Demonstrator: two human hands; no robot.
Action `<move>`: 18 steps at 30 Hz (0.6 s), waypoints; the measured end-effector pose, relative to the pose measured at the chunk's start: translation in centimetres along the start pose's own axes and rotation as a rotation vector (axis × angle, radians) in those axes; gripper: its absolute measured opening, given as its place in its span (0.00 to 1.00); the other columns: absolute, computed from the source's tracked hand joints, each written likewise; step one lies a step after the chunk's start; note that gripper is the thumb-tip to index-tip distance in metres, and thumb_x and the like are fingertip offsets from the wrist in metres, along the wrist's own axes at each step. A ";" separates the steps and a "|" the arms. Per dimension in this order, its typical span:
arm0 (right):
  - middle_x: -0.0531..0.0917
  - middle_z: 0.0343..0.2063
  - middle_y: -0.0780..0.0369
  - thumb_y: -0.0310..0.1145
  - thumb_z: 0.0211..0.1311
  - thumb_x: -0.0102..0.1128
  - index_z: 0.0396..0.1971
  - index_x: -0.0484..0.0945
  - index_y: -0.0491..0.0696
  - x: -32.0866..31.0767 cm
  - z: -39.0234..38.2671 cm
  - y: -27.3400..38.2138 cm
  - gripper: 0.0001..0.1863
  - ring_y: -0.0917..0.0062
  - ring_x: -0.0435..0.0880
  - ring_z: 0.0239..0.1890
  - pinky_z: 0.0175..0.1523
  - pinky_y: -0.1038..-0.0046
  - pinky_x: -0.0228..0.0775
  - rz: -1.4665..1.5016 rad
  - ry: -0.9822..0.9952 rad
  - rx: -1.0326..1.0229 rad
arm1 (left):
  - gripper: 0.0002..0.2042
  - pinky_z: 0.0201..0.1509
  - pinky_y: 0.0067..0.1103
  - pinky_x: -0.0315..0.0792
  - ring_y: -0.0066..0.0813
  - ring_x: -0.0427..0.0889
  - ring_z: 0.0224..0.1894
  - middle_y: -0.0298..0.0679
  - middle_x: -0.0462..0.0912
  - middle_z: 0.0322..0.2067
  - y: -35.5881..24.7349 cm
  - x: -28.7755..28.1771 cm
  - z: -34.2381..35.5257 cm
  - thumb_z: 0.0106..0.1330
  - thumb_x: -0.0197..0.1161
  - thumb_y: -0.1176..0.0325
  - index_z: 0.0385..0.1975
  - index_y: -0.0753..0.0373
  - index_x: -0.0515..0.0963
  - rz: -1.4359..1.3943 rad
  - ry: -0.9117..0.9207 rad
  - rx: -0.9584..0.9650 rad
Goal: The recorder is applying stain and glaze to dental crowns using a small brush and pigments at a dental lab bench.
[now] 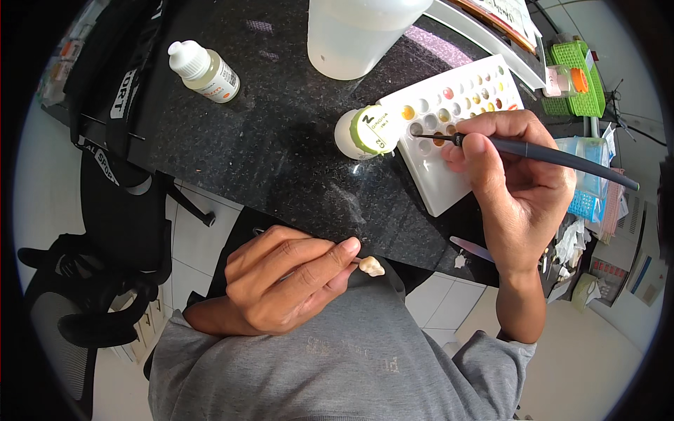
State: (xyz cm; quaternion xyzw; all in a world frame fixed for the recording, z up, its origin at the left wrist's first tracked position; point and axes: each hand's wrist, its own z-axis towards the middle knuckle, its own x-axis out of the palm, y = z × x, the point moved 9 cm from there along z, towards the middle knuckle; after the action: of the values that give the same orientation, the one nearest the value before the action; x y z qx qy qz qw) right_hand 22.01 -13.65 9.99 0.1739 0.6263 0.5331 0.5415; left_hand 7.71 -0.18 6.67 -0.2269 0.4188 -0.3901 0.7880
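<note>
My right hand is closed around a dark fine-tipped brush, whose tip is over a grey well of the white palette with several coloured wells; I cannot tell if it touches. My left hand grips a thin holder, mostly hidden, with a small cream tooth-shaped piece on its end, just past the fingertips at the bench's front edge. A small round jar with a green-and-white top stands against the palette's left side.
Black speckled worktop bears a white-capped dropper bottle, a large translucent container and a pale pink tool. At right are a green basket and blue container; a black chair is at left.
</note>
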 end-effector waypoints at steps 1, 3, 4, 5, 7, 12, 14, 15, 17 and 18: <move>0.81 0.26 0.59 0.23 0.61 0.58 0.32 0.76 0.34 0.0 0.0 -0.1 0.06 0.81 0.82 0.28 0.36 0.83 0.75 0.022 -0.004 0.009 | 0.19 0.19 0.13 0.69 0.22 0.76 0.22 0.34 0.79 0.23 0.0 0.0 0.0 0.39 0.72 0.80 0.36 0.66 0.83 0.000 0.000 -0.001; 0.81 0.25 0.59 0.23 0.61 0.58 0.32 0.76 0.34 0.0 -0.1 0.0 0.06 0.81 0.82 0.28 0.36 0.83 0.75 0.025 -0.009 0.007 | 0.17 0.20 0.13 0.69 0.23 0.76 0.21 0.36 0.79 0.23 -0.1 0.0 -0.1 0.39 0.70 0.80 0.35 0.67 0.83 -0.001 0.003 0.000; 0.81 0.25 0.59 0.23 0.61 0.58 0.32 0.76 0.34 0.0 -0.2 0.0 0.06 0.81 0.82 0.28 0.36 0.82 0.75 0.028 -0.013 0.005 | 0.16 0.20 0.14 0.69 0.25 0.76 0.21 0.37 0.80 0.22 -0.1 0.0 -0.1 0.39 0.68 0.81 0.33 0.68 0.82 -0.001 0.004 -0.002; 0.81 0.25 0.59 0.23 0.61 0.58 0.32 0.76 0.34 0.0 -0.2 0.0 0.06 0.81 0.82 0.28 0.36 0.82 0.75 0.029 -0.012 0.005 | 0.16 0.20 0.14 0.69 0.25 0.76 0.21 0.37 0.80 0.22 -0.2 0.0 -0.1 0.39 0.68 0.81 0.33 0.68 0.82 0.000 0.004 -0.003; 0.82 0.25 0.59 0.23 0.62 0.56 0.33 0.76 0.34 0.1 -0.3 0.0 0.06 0.81 0.82 0.27 0.36 0.82 0.75 0.036 -0.003 0.018 | 0.15 0.21 0.15 0.70 0.25 0.76 0.21 0.37 0.80 0.22 -0.3 -0.1 -0.2 0.40 0.68 0.81 0.33 0.68 0.82 0.007 0.004 -0.003; 0.81 0.24 0.58 0.26 0.64 0.54 0.36 0.75 0.34 -1.4 -1.0 2.1 0.09 0.80 0.81 0.24 0.34 0.81 0.73 0.019 -0.094 -0.141 | 0.14 0.22 0.15 0.71 0.26 0.77 0.21 0.37 0.81 0.22 -0.1 -0.1 0.1 0.41 0.68 0.81 0.32 0.69 0.83 0.022 0.001 -0.013; 0.80 0.25 0.56 0.27 0.64 0.51 0.38 0.74 0.33 -2.3 -2.2 4.1 0.11 0.79 0.78 0.23 0.32 0.81 0.68 -0.032 -0.126 -0.222 | 0.15 0.23 0.16 0.72 0.27 0.78 0.22 0.38 0.81 0.22 -0.6 -0.4 0.3 0.40 0.69 0.83 0.33 0.69 0.83 0.053 0.005 -0.016; 0.78 0.27 0.54 0.27 0.65 0.48 0.42 0.72 0.34 -2.8 -3.1 4.9 0.12 0.77 0.77 0.22 0.29 0.81 0.69 -0.099 -0.091 -0.258 | 0.15 0.23 0.16 0.72 0.27 0.78 0.22 0.38 0.81 0.22 -0.7 -0.2 0.4 0.40 0.69 0.83 0.33 0.69 0.83 0.050 0.022 -0.037; 0.76 0.29 0.54 0.29 0.66 0.47 0.44 0.71 0.35 -2.6 -4.6 5.7 0.13 0.76 0.75 0.21 0.26 0.81 0.69 0.109 0.037 -0.411 | 0.17 0.23 0.16 0.72 0.27 0.78 0.22 0.38 0.81 0.22 -1.0 -0.4 0.7 0.38 0.70 0.83 0.33 0.69 0.83 0.070 -0.047 0.038; 0.74 0.31 0.54 0.33 0.67 0.48 0.43 0.71 0.37 -2.4 -5.8 4.9 0.14 0.76 0.74 0.20 0.23 0.81 0.70 0.189 0.095 -0.410 | 0.17 0.23 0.15 0.72 0.27 0.78 0.23 0.39 0.81 0.22 -1.1 -0.4 0.5 0.38 0.71 0.83 0.33 0.68 0.83 0.075 -0.050 0.061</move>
State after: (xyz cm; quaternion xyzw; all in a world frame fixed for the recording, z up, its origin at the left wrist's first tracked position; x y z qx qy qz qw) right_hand 16.07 -16.50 14.44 0.0929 0.5104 0.7053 0.4831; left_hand 7.52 -0.49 7.82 -0.1965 0.3952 -0.3670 0.8189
